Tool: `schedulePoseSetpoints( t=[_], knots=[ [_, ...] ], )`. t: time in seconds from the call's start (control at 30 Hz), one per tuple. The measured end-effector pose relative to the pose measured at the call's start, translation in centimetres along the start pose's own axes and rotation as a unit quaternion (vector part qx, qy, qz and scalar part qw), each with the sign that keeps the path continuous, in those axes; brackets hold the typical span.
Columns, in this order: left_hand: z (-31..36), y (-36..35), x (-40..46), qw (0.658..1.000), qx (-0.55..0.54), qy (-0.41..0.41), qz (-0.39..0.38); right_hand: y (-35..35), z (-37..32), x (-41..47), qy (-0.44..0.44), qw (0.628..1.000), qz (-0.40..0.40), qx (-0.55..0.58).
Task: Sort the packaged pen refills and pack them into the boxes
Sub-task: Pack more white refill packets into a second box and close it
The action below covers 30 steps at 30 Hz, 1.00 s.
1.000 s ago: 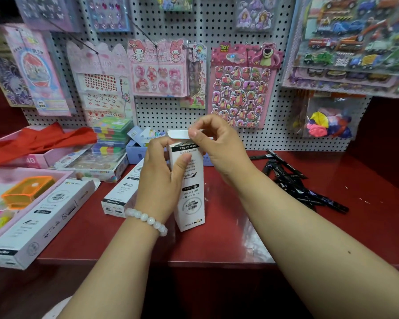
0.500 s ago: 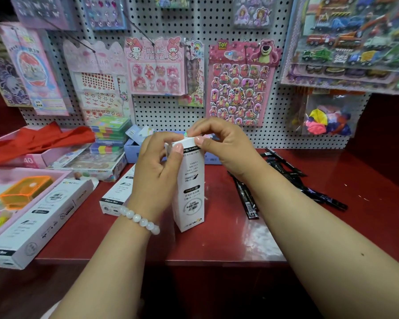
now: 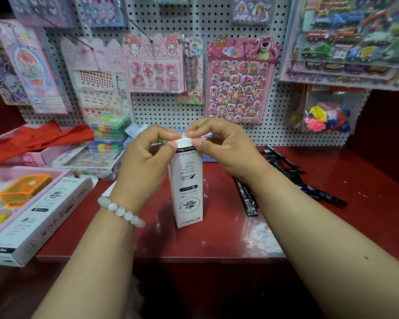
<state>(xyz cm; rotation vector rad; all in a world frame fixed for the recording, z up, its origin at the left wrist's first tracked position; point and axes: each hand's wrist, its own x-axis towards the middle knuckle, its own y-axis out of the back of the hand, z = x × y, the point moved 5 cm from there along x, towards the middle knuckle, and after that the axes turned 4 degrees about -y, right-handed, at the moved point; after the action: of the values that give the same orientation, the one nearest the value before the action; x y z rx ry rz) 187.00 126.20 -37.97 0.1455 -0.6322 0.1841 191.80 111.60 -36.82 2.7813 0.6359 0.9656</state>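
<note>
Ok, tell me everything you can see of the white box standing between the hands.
The white box is tall, narrow, apparently cardboard, with black and grey print that reads upside down. It stands upright on the red table. The left hand grips its upper side; the right hand pinches its top, which looks closed.
</note>
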Motion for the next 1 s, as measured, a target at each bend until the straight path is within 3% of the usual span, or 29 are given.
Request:
schedulePoseSetpoints(
  t=[0.23,0.5,0.67,0.83,1.0],
  knots=[
    [0.2,0.1,0.1,0.997,0.06,-0.052,-0.015,0.6,0.4,-0.2,-0.014,1.0,-0.005,0.003],
    [-0.1,-0.1,0.0,1.0,-0.003,-0.03,0.0,0.7,0.8,-0.1,-0.017,1.0,-0.001,0.005],
    [-0.1,0.0,0.2,0.998,0.001,-0.038,-0.042,0.5,1.2,-0.4,-0.039,0.998,-0.008,0.046],
    [0.3,0.8,0.5,0.991,0.081,-0.094,-0.055,0.3,0.4,-0.4,-0.035,0.999,-0.023,0.02],
    [0.2,0.5,0.5,0.999,0.017,-0.02,-0.035,-0.2,-0.1,-0.5,-0.026,0.998,-0.023,-0.053]
  ],
)
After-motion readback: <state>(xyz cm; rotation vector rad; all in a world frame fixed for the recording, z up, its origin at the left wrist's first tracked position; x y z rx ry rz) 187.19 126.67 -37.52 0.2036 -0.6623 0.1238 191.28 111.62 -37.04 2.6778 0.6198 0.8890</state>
